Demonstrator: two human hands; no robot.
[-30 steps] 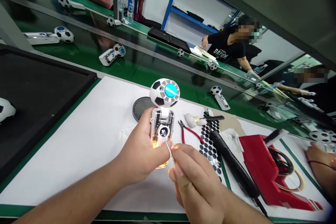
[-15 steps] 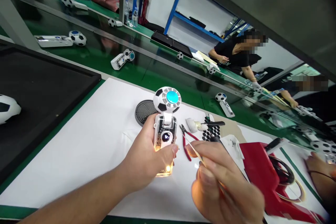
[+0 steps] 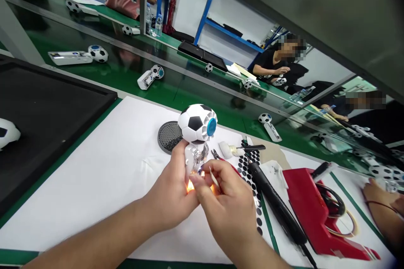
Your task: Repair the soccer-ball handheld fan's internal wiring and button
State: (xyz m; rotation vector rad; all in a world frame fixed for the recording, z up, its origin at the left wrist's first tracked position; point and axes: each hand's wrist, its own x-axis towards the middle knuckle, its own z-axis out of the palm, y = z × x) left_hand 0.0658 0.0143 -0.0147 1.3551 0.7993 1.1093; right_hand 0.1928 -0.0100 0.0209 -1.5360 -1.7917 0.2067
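Observation:
My left hand (image 3: 170, 189) grips a toy figure (image 3: 195, 151) with a black-and-white soccer-ball head, a blue disc on its side and a transparent body. My right hand (image 3: 225, 197) pinches slim metal tweezers (image 3: 214, 178), their tip close against the toy's lower body. An orange light (image 3: 190, 185) glows between my hands. Both hands hide the lower part of the toy, so I cannot see exactly where the tip lands.
Beyond the toy lie a round dark mesh pad (image 3: 169, 136), red-handled pliers (image 3: 219, 156) and a sheet of black dot stickers (image 3: 249, 168). A black handheld tool (image 3: 274, 201) and a red stand (image 3: 312, 210) lie right. A co-worker's hand (image 3: 377, 197) rests far right.
The toy has turned, so its blue disc now faces right and its small screen no longer shows. My right hand has moved left, bringing the tweezers back against the toy.

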